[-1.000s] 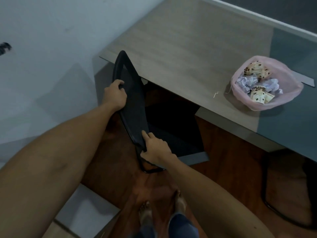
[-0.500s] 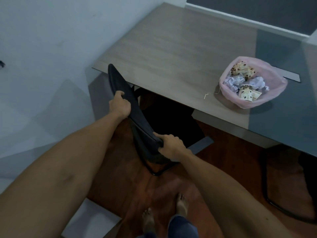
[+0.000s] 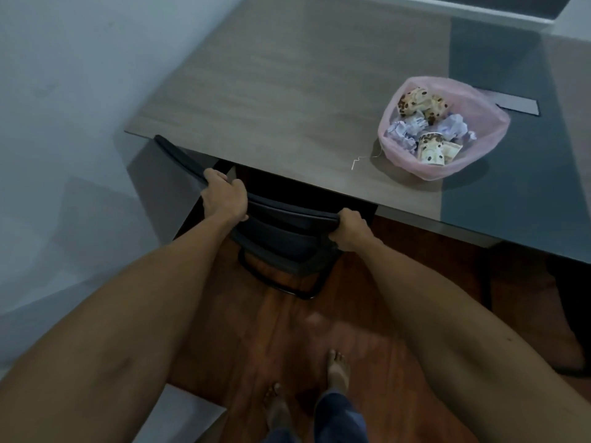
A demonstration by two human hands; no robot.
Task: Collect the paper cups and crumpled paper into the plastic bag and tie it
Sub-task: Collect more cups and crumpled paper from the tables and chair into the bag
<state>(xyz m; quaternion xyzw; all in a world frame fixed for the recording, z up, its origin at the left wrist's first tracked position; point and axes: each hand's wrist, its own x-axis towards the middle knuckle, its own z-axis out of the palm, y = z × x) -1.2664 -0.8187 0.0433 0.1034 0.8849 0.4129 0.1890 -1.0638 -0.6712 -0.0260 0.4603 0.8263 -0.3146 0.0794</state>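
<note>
Both hands are gripping the top edge of the black chair back (image 3: 281,219), the left hand (image 3: 225,199) and right hand (image 3: 350,230) each curling fingers around it. The pink plastic bag (image 3: 479,100) is sitting open on the worktop (image 3: 287,91), well apart to the right, holding spotted paper cups (image 3: 431,150) and crumpled paper (image 3: 403,134).

- Your plastic bag (image 3: 447,167) is thin, pale pink and see-through; it sits upright on the desk (image 3: 287,91) with its mouth wide open, untied.
- Your paper cups (image 3: 431,150) are cream with brown spots; one lies on its side at the near edge inside the bag, others are crushed at the far side.
- Your crumpled paper (image 3: 403,135) is whitish-lilac, balled up in several wads between the cups, inside the bag.
</note>
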